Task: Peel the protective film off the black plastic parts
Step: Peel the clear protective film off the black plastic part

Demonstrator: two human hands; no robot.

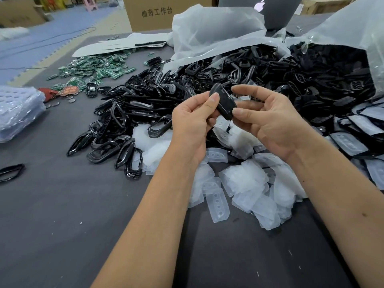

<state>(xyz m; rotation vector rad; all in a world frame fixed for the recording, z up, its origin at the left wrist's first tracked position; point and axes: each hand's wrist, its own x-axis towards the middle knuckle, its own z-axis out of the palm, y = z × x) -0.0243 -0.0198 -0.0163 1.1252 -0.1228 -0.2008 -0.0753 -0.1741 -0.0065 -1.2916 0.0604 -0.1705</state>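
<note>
The black plastic part [223, 103], a small rounded shell, sits lifted above the table [62, 215], pinched between both hands. The left hand [192, 123] grips its near edge, thumb pressed on top and the other fingers curled under it. The right hand [268, 119] pinches the far side, thumb at the lower end and forefinger curved over the upper end. Whether a corner of film is already lifted cannot be told; the surface looks dark and slightly glossy.

The likely trouble is at the edge: the film is thin and clear, so a nail may slide over it without catching, or scratch the shiny face. The shell is smooth and held only by fingertips, so a hard pull could twist it free and drop it into the heap, where it would be hard to tell from unpeeled ones. The film might also tear and leave a strip behind.

Directly below the hands lies a pile of peeled film [249, 183], pale and translucent, some pieces with round holes. Behind it spreads a big heap of black frames [128, 113], spilling from a torn white bag [212, 38]. To the right are covered parts [349, 142] still wearing film. Farther left lie green circuit boards [97, 67], and a stack of plastic trays [18, 113] at the left edge. A cardboard box [149, 13] stands at the back. Nothing blocks the hands; the crowded heaps only make misplacing a piece easy.
</note>
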